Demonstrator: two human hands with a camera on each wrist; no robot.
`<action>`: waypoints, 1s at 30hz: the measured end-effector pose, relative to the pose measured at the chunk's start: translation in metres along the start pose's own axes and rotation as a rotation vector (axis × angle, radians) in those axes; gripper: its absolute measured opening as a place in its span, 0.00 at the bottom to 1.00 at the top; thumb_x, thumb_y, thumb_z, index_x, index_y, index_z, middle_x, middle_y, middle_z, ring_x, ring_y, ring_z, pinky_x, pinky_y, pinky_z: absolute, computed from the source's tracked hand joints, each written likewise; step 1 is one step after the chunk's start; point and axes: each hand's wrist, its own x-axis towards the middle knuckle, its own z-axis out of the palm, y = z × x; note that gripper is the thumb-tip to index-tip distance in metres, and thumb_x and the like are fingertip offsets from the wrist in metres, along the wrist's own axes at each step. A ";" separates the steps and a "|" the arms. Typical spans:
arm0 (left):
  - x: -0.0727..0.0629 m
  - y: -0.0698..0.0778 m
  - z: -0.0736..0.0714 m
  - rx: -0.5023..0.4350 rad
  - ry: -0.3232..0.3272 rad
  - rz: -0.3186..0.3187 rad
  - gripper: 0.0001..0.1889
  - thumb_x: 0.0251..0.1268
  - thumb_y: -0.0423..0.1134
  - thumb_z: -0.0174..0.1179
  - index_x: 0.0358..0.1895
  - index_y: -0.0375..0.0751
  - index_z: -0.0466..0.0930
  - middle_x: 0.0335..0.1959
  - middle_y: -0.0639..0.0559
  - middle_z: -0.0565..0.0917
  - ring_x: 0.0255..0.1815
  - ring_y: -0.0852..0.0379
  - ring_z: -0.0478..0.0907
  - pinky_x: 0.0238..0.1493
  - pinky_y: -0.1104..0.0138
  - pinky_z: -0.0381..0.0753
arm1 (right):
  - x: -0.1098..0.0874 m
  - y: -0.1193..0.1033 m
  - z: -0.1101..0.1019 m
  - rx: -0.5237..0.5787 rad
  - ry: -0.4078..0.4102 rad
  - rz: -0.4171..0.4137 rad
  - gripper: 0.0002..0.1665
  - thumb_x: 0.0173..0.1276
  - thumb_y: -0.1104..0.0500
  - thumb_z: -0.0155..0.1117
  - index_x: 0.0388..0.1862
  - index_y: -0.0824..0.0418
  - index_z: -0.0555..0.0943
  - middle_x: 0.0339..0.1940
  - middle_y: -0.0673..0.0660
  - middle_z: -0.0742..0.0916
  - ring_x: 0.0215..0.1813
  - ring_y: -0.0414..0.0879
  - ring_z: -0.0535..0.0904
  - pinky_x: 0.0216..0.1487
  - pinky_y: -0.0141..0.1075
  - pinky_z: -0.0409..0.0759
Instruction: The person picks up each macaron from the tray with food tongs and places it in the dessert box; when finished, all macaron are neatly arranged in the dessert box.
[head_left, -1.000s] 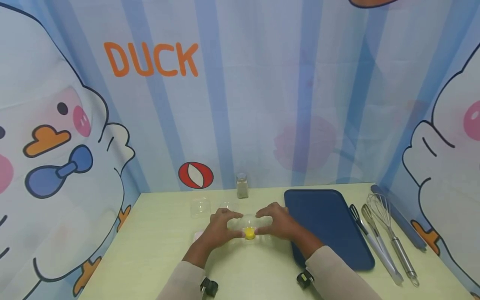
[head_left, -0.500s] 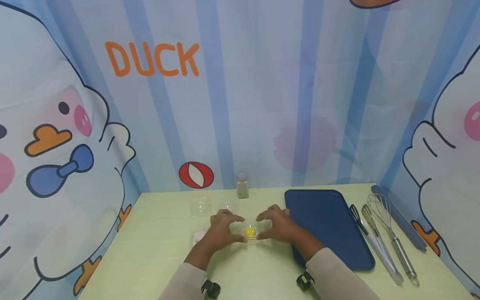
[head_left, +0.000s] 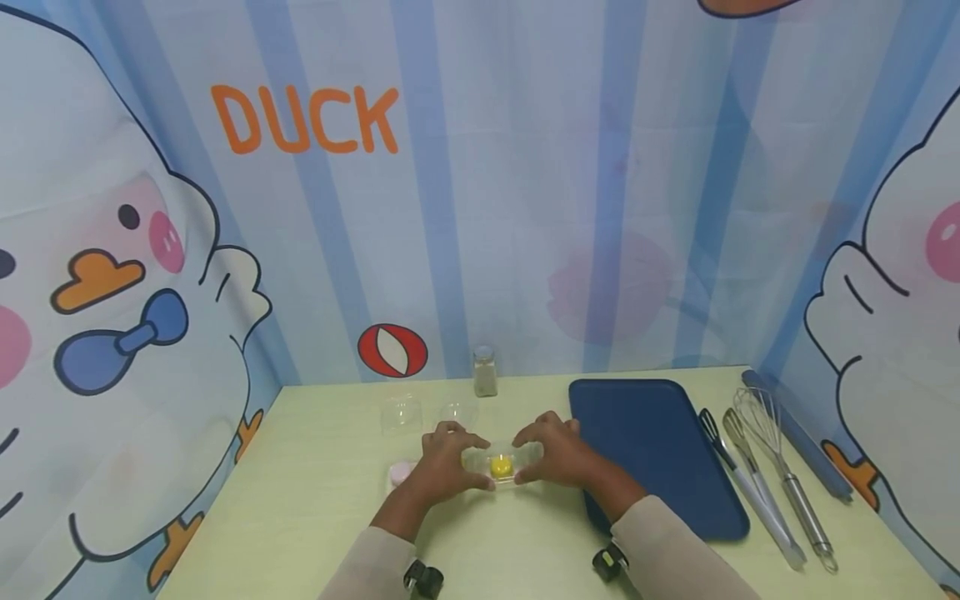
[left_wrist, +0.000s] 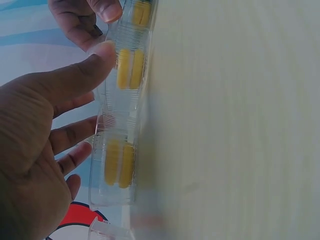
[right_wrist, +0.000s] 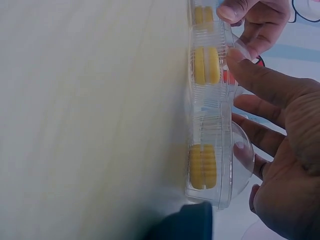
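Note:
Three clear plastic boxes stand side by side, each with a yellow sandwich cookie inside. Both hands hold a clear domed lid [right_wrist: 242,46] at the middle box [left_wrist: 127,102], whose cookie [head_left: 502,466] shows between the thumbs. The left hand [head_left: 442,461] grips the left edge, thumb in front and fingers behind. The right hand [head_left: 558,450] grips the right edge the same way. Behind the left hand is the left box with its cookie [left_wrist: 119,164]. Beyond the right hand, the right box [right_wrist: 220,165] has a domed lid on it.
Two clear domed pieces [head_left: 401,414] lie behind the hands, near a glass shaker jar [head_left: 484,373]. A pink item [head_left: 400,472] sits left of the left hand. To the right are a dark blue tray [head_left: 656,458], a whisk [head_left: 795,483], tongs [head_left: 757,487] and a long blue-grey roll [head_left: 802,442].
Both hands have brought the domed lid down onto the middle box, tipping slightly toward the person. Their grip at its two edges stays much the same.

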 end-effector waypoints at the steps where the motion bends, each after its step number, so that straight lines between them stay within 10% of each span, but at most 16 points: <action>1: 0.000 0.000 0.000 0.005 0.001 0.005 0.31 0.50 0.48 0.88 0.60 0.45 0.91 0.61 0.40 0.84 0.73 0.38 0.68 0.68 0.35 0.66 | 0.000 0.000 0.000 0.000 0.000 -0.001 0.30 0.53 0.53 0.92 0.54 0.61 0.92 0.52 0.56 0.89 0.59 0.51 0.74 0.60 0.62 0.58; 30: 0.006 -0.004 -0.001 0.045 0.008 0.008 0.35 0.55 0.50 0.85 0.67 0.45 0.85 0.68 0.44 0.86 0.81 0.34 0.61 0.74 0.33 0.59 | 0.003 0.000 0.001 -0.051 0.027 0.001 0.34 0.54 0.54 0.91 0.58 0.64 0.88 0.62 0.61 0.88 0.67 0.59 0.75 0.62 0.64 0.59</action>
